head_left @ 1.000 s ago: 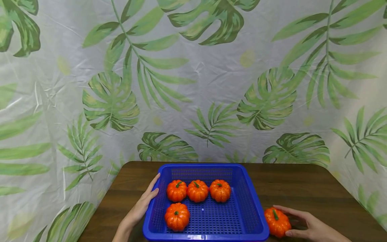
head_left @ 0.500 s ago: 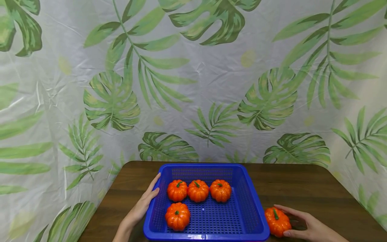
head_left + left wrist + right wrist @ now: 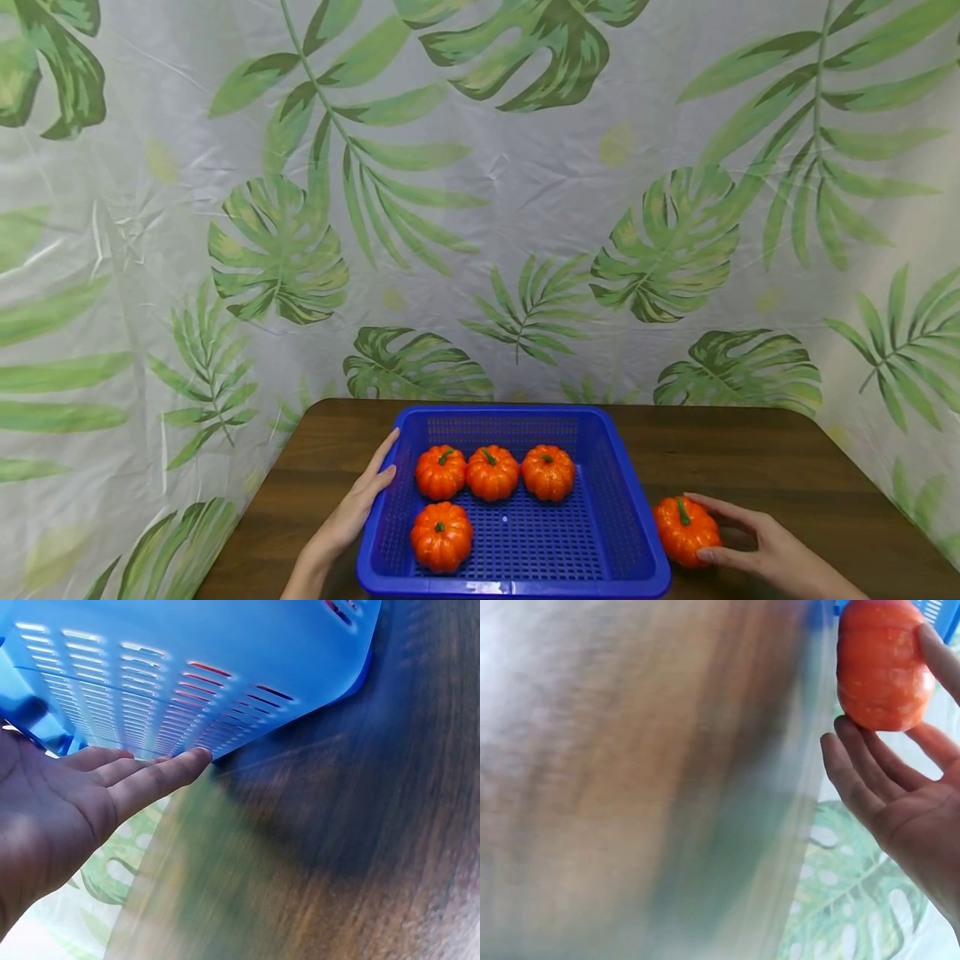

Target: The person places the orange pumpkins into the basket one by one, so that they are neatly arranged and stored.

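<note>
A blue perforated plastic basket stands on the brown table, with several small orange pumpkins inside: a row of three at the back, the middle one among them, and one pumpkin at the front left. Along the basket's left side lies my left hand, its thumb at the rim; in the left wrist view its straight fingers lie against the slotted wall. My right hand pinches another green-stemmed pumpkin between thumb and fingers, just right of the basket's right rim. In the right wrist view, the held pumpkin shows from its side.
The wood-grain table extends behind and to the right of the basket. A pale leaf-print cloth hangs behind the table's back edge.
The pumpkin in my right hand has risen slightly in the head view over the last half second, the hand moving with it. My left hand and the basket stay in place.
</note>
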`<state>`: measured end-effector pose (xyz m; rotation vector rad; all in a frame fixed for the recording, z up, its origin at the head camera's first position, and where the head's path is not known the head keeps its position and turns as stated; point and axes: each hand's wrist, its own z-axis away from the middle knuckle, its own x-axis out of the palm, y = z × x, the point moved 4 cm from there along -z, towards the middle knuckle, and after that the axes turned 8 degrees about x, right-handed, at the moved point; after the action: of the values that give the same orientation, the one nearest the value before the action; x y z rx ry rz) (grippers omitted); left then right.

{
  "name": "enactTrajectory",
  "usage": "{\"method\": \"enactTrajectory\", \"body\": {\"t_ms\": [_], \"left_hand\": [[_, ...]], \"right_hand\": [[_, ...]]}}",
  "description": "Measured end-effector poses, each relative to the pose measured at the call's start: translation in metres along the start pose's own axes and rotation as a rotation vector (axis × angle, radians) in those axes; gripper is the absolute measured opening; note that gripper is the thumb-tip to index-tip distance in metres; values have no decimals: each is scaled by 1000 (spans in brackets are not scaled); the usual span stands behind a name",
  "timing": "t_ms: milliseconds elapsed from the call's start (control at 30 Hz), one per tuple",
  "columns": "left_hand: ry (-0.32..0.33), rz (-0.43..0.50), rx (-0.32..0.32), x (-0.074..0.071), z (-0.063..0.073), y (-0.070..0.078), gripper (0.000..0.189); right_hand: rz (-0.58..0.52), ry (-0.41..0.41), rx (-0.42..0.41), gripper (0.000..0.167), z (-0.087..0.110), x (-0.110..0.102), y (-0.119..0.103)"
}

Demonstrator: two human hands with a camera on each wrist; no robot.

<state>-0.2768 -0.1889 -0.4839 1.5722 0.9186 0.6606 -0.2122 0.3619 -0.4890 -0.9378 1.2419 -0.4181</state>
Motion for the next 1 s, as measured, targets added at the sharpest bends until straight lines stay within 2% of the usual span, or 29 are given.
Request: {"method": "enactTrajectory", "body": {"t_ms": [100,300,467,533,667,833,1000], "left_hand": [[4,-4,1,0,0,0,62],[16,-9,-3,0,1,0,62],[23,-10,-3,0,0,-1,62],[28,-10,-1,0,0,-1,62],[42,-11,-6,1,-1,0,62],[45,-26,0,6,-4,2,63],[70,-39,-1,8,-5,2,63]], "right_hand": [[14,43,14,58,-2,-3,-5],[9,118,-26,59,-10,-6,-15],[67,259,20,60,-16,-11,-23],[59,297,55,60,-20,-13,-26],[-42,324,89,61,-29,-12,-32],[-134,362,36,61,-38,-12,-46],[-146,357,-41,61,-46,-13,-64]]}}
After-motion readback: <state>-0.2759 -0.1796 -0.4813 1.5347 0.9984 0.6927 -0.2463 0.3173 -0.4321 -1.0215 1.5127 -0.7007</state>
